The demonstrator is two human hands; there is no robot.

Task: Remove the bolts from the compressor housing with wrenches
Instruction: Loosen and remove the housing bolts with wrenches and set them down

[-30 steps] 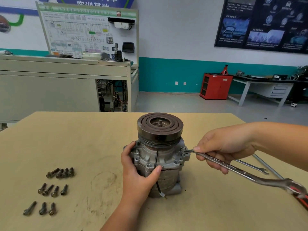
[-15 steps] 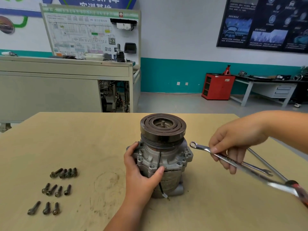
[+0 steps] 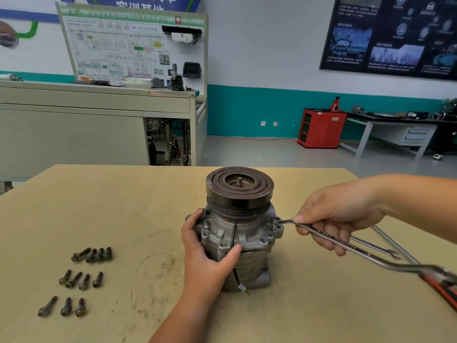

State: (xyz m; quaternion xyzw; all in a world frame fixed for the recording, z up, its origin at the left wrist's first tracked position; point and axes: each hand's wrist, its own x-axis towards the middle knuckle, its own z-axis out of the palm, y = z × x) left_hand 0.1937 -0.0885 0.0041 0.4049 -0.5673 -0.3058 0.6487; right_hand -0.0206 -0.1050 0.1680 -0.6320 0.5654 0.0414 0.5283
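Note:
The compressor (image 3: 243,233) stands upright on the wooden table (image 3: 123,206), its dark pulley on top. My left hand (image 3: 205,253) grips the grey housing from the front left, thumb across its flange. My right hand (image 3: 338,214) holds a long silver wrench (image 3: 329,237). The wrench's ring end (image 3: 278,220) sits at a bolt on the housing's right flange. Several removed bolts (image 3: 81,278) lie in three rows at the front left of the table.
A second wrench (image 3: 376,247) and a thin metal rod (image 3: 395,246) lie on the table behind my right hand. A red-handled tool (image 3: 442,288) lies at the right edge. Beyond the table stand a grey training bench (image 3: 99,125) and a red cabinet (image 3: 321,127).
My right hand lifted the wrench off the right flange and swung it away, then brought its ring end back onto the flange bolt. My left hand kept its hold on the housing.

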